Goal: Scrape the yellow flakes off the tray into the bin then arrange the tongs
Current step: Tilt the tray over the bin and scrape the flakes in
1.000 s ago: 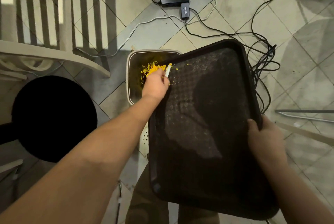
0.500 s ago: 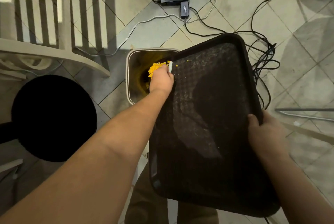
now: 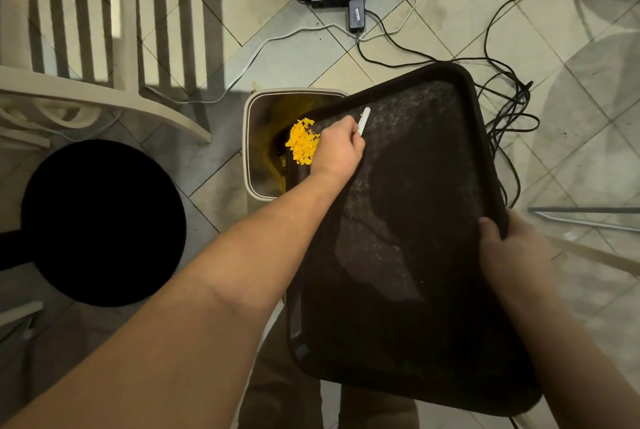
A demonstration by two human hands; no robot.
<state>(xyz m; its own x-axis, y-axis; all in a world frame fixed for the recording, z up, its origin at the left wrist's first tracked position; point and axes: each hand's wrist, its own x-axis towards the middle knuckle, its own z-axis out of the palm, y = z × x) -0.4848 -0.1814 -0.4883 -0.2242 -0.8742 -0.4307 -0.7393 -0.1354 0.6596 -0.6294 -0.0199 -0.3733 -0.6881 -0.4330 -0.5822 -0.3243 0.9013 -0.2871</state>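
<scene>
Head view: yellow flakes [image 3: 303,143] — light, brittle — are being swept by the left hand [image 3: 337,148], clenched round a white scraper [image 3: 363,121], into the bin [image 3: 250,138]; the stiff tray [image 3: 408,238] is being gripped at its edge by the right hand [image 3: 512,248].

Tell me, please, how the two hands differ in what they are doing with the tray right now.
The left hand grips a white scraper at the tray's far corner beside the yellow flakes; the right hand holds no tool. The left hand is over the bin; the right hand clasps the tray by its near right rim. Both hands have curled fingers.
</scene>
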